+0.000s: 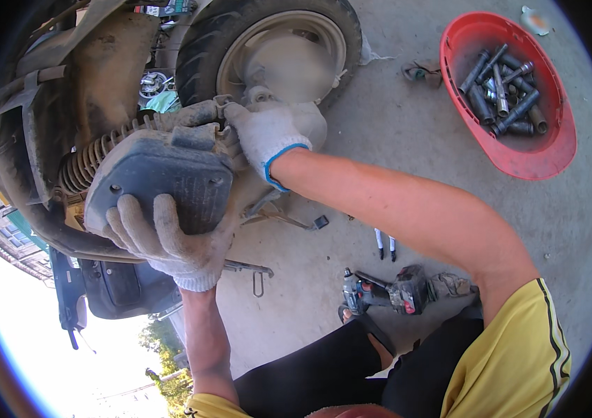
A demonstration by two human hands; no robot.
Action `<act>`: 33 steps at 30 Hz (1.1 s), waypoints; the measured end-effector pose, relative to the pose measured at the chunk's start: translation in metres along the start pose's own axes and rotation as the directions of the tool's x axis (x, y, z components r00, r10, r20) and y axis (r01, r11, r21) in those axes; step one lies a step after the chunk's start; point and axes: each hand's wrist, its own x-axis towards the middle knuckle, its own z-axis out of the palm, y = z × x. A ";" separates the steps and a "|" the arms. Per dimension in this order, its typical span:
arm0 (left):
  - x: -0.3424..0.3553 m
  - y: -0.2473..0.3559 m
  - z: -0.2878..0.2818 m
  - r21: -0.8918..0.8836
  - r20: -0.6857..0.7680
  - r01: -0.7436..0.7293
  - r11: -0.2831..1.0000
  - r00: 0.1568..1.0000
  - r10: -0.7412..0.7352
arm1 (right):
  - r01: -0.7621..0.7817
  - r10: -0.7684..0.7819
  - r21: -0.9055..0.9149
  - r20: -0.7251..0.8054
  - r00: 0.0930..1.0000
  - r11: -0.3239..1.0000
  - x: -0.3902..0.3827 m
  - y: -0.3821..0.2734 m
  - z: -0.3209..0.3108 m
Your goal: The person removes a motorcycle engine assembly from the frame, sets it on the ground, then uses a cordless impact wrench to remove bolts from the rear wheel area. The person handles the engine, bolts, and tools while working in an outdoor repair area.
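A dusty black air filter box [188, 171] sits beside the rear wheel [268, 52] of a scooter, in front of a coil-spring shock absorber [97, 157]. My left hand [170, 240], in a whitish knit glove, grips the box from below, its fingers spread over the lower part of the cover. My right hand [271, 136], gloved with a blue cuff, reaches to the box's far end by the shock's lower mount [223, 104]. Its fingers are bent and partly hidden, so what they grip there is unclear.
On the concrete to the right lies a red helmet [540, 164] full of dark sockets [501, 94]. A cordless impact driver [386, 289] rests near my feet, with two white-and-black slim tools [385, 244] above it. The scooter's stand [289, 219] juts out below the wheel.
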 end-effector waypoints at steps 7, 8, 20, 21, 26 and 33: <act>0.001 0.000 0.001 -0.008 -0.005 -0.012 1.000 1.000 0.012 | 0.108 -0.114 -0.188 -0.021 0.993 0.976 0.010 0.009 -0.001; 0.000 -0.001 0.000 -0.004 -0.005 -0.013 1.000 1.000 0.013 | 0.048 -0.055 -0.221 -0.023 0.998 0.974 -0.003 -0.008 -0.002; 0.001 0.000 0.001 0.004 -0.016 -0.031 1.000 0.999 0.031 | 0.378 -0.361 -0.322 0.112 0.926 0.868 0.041 0.048 -0.001; 0.001 -0.001 0.001 0.004 -0.014 -0.030 1.000 0.999 0.030 | 0.407 -0.393 -0.429 0.125 0.911 0.806 0.040 0.047 -0.002; -0.002 -0.002 -0.002 0.021 -0.005 -0.029 0.999 1.000 0.029 | 0.422 -0.489 -0.695 0.114 0.864 0.582 0.022 0.028 -0.003; -0.001 0.000 0.001 0.005 -0.006 -0.028 1.000 1.000 0.028 | 0.307 -0.317 -0.519 0.072 0.946 0.797 0.022 0.013 -0.012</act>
